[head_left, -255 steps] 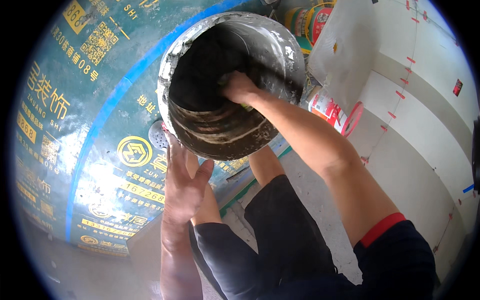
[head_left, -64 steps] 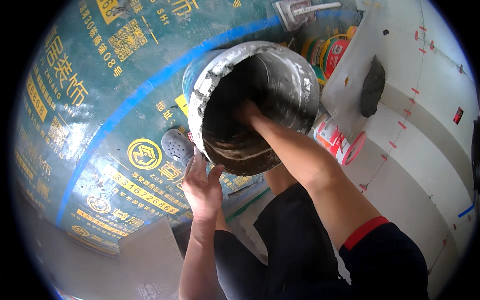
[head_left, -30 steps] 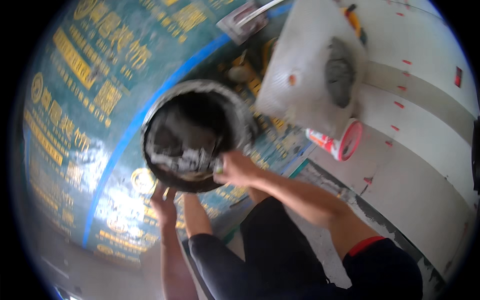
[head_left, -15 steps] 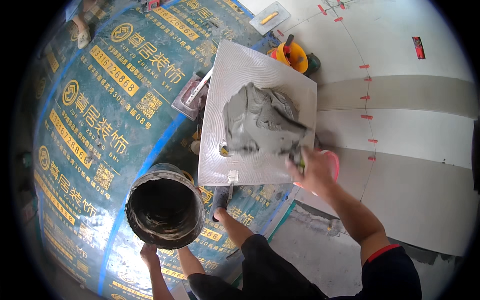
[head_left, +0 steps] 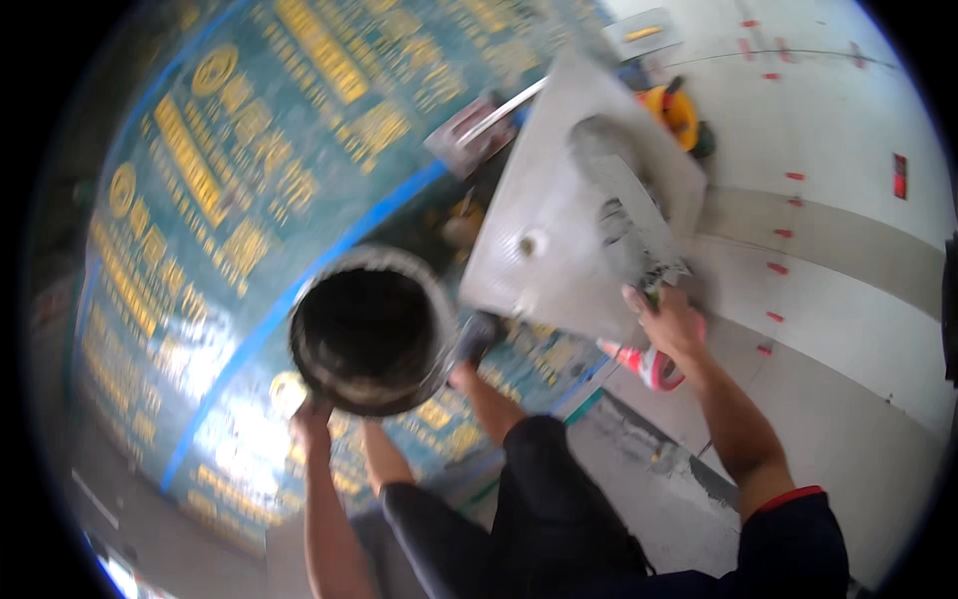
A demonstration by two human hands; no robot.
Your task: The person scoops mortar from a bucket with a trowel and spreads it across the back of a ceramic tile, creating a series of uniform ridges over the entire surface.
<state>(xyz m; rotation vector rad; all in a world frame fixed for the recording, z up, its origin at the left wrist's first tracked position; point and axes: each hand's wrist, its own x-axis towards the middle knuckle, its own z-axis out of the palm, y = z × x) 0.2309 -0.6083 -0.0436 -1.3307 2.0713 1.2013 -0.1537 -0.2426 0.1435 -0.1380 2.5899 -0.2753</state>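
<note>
My left hand grips the near lower edge of a round bucket, its dark mouth facing up and grey residue round its rim. To the right, my right hand is closed on the handle of a trowel. The flat pale blade of the trowel reaches away from me over a large light tile. Grey mortar lies on the tile beside and partly beneath the blade; motion blur hides whether they touch. A small round fitting sits on the tile's left part.
A yellow bucket stands past the tile's far right corner. A red-and-white cone lies near my right hand. Left of the tile are a pinkish flat tool and green printed floor covering. Another trowel lies at the far end.
The view has shifted, so the tile appears further right and turned. The trowel's blade now shows broad and flat over the mortar, whose heap looks smaller. The bucket stays in my left hand.
</note>
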